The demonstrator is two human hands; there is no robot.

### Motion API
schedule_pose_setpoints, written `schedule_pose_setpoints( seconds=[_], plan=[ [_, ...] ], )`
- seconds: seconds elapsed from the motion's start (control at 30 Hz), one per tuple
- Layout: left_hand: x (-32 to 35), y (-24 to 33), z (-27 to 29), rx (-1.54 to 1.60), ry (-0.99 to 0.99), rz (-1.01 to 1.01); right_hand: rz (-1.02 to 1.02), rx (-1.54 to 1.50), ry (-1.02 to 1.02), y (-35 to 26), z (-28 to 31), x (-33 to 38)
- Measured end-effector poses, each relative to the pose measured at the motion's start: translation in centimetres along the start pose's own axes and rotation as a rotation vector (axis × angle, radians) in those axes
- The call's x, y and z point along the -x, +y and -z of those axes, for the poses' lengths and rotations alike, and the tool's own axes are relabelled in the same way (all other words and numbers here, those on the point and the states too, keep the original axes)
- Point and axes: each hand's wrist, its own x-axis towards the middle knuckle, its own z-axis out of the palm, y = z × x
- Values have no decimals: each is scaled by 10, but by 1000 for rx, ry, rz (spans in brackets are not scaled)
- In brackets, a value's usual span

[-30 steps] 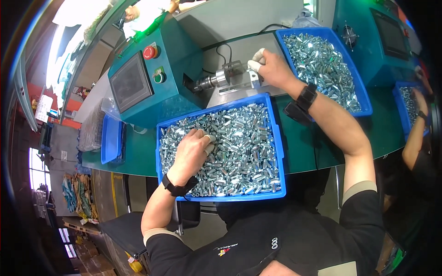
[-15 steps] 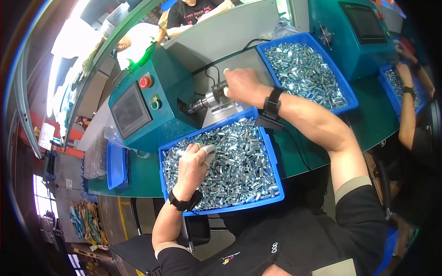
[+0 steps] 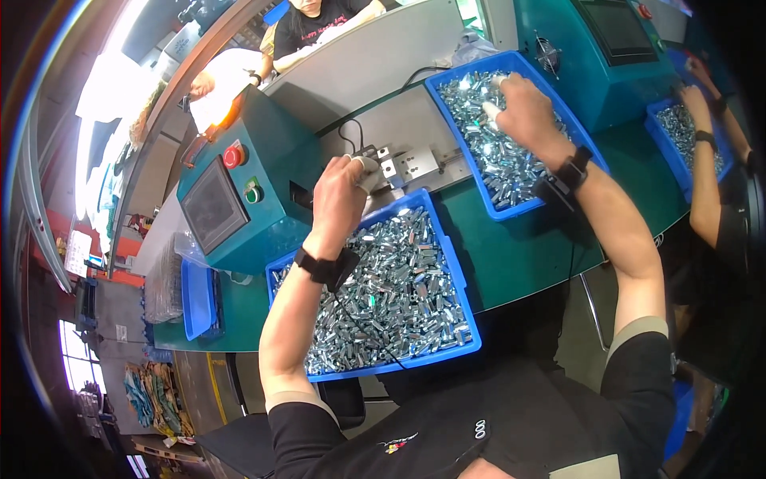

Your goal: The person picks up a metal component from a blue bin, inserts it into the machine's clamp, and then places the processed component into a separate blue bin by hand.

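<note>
Your left hand [image 3: 341, 191] is curled beside the steel fixture [image 3: 416, 164], over the far edge of the near tray [image 3: 466, 299]; whether it grips anything, you cannot tell. Your right hand [image 3: 533, 120] has thumb and forefinger apart over metal pieces [image 3: 511, 180] in the far tray [image 3: 463, 152], while the near tray, also full of them, juts over the table's [image 3: 542, 247] near edge.
</note>
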Motion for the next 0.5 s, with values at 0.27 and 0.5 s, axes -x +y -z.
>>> schedule_pose_setpoints(
  seconds=[0.27, 0.5],
  plan=[
    [-22, -20, -27, -112, -21, -1, -32, -451, -113, -63, 1, 2],
    [-26, -17, -25, -108, -50, 5, 14, -621, -178, -90, -12, 7]
  ],
)
